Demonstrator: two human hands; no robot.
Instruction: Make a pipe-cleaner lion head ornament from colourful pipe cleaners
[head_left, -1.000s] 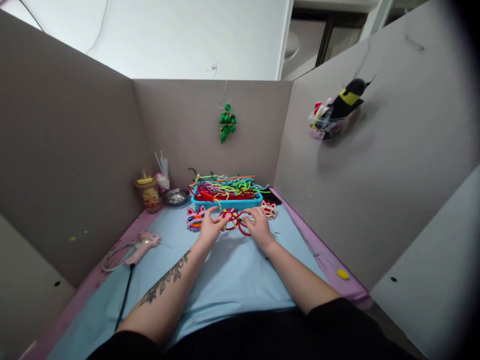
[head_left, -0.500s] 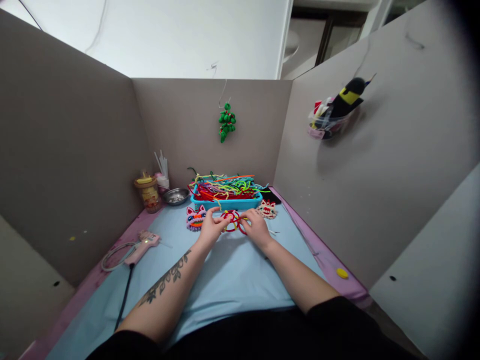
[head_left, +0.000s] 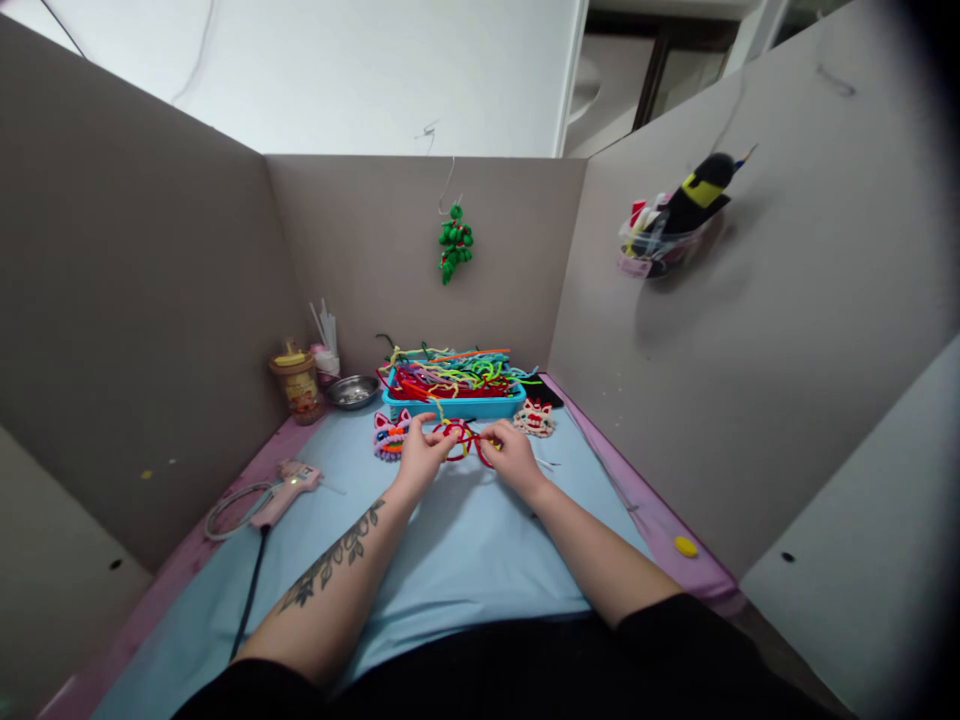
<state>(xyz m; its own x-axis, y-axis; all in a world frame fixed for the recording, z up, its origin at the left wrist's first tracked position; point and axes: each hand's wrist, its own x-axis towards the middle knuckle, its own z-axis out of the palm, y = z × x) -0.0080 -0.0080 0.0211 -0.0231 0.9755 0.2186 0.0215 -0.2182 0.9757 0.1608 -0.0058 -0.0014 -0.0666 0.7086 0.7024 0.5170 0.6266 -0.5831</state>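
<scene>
Two bare hands at work over a blue cloth (head_left: 480, 565), as I see them from here: the left hand (head_left: 424, 457) pinches the red loops (head_left: 466, 440) between thumb and fingertips, one finger raised; the right hand (head_left: 513, 457) grips their right side with curled fingers, the undersides hidden from view. The loops — mixed with some yellow — lie between the hands, just on the near side of the blue tray (head_left: 465, 410), which is heaped with coloured stems (head_left: 457, 382). To the left of the left hand sits a purple face (head_left: 389, 440); right and far of the right hand, a pale face (head_left: 535, 420). A pink glue gun (head_left: 289, 492) lies at left — well apart from both hands.
</scene>
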